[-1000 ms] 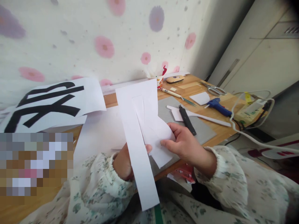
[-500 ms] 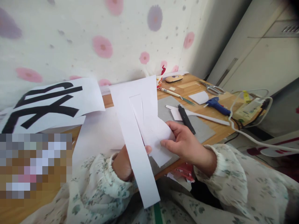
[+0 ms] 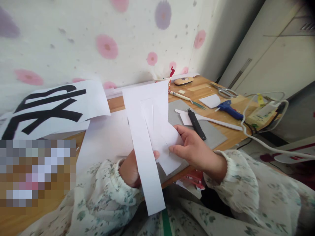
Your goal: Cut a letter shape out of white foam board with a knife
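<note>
Both hands hold up a white sheet of paper [image 3: 145, 131] with cut lines in it and a long strip hanging down towards my lap. My right hand [image 3: 194, 152] pinches the sheet's right part between thumb and fingers. Behind the strip is my left hand [image 3: 130, 170], largely hidden; its thumb tip shows through the slit, pressed on the paper. A black utility knife [image 3: 196, 124] lies beyond my right hand on a grey cutting mat [image 3: 215, 136], beside a white cut-out piece with a long thin arm [image 3: 219, 123].
At the left lies a sheet with bold black strokes [image 3: 54, 108]. Towards the back right are a pen [image 3: 180, 96], tweezers [image 3: 199, 105], scissors [image 3: 226, 92], a blue glue gun [image 3: 230, 109], a mouse [image 3: 183, 81] and a cup [image 3: 169, 86]. A white cable [image 3: 268, 143] crosses the table's right edge.
The held sheet has tilted slightly, its top shifting right and the strip's lower end moving a little left and up. Both hands keep their grip.
</note>
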Demonstrator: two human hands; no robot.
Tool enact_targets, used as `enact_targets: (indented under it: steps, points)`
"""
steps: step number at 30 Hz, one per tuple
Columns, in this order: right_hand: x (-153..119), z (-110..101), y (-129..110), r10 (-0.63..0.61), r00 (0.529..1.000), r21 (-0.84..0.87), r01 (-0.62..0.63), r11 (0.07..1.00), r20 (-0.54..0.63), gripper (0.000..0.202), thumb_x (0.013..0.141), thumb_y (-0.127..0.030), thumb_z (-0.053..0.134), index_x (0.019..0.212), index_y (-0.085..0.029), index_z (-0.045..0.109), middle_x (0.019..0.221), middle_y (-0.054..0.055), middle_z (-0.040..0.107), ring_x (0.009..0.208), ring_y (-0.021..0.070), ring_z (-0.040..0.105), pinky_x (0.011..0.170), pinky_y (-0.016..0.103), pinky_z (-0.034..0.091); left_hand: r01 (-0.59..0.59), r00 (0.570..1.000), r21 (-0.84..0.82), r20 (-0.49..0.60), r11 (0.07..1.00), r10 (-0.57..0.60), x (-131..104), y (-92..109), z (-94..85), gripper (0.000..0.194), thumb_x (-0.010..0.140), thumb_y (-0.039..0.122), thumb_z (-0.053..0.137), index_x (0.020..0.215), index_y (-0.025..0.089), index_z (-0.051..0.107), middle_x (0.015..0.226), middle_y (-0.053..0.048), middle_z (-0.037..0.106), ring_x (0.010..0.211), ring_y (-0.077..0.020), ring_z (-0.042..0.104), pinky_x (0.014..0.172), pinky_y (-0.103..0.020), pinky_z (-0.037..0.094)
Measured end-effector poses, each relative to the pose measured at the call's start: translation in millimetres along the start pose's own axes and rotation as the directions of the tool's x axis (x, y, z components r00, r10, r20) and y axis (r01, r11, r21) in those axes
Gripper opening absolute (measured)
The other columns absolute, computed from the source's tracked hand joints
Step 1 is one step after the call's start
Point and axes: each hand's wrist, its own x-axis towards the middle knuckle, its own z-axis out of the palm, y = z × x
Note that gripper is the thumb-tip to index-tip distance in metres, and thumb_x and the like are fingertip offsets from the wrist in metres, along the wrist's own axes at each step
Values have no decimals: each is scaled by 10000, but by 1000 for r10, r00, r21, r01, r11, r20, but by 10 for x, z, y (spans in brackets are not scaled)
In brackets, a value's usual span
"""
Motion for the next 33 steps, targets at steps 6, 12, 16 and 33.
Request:
enact_targets:
  steps: [6,12,16,33]
  points:
    - [9,-14,-8,6,1000,-21,-6,1000,15,302,634,-124,613,927,-193,602,773,-16,611,672,145,549,544,237,428,-15,999,67,-30,998,17,17,-9,-34,164,654,265,815,679,168,685,601,25,653,513,-100,516,505,-220,419]
    - [22,-11,-60,96,995,113,-99,989,34,211,624,-177,673,825,-181,610,741,-23,616,594,119,535,498,229,424,-90,992,304,115,948,57,18,85,-89,223,669,277,805,836,147,736,844,-65,732,699,-187,624,656,-301,519]
    - [28,-4,-70,104,991,185,-118,976,84,253,636,-182,693,877,-178,616,774,-18,635,609,124,564,515,237,449,-145,988,333,97,932,120,-11,122,-74,228,672,255,807,874,169,747,900,-67,739,732,-187,633,651,-288,524]
    - [-4,-17,-14,184,961,378,-252,891,207,403,590,-170,756,977,-144,648,787,13,695,578,138,613,498,238,461,-49,965,123,261,991,16,-24,171,22,107,684,208,793,771,179,739,757,-23,721,683,-173,644,614,-268,546]
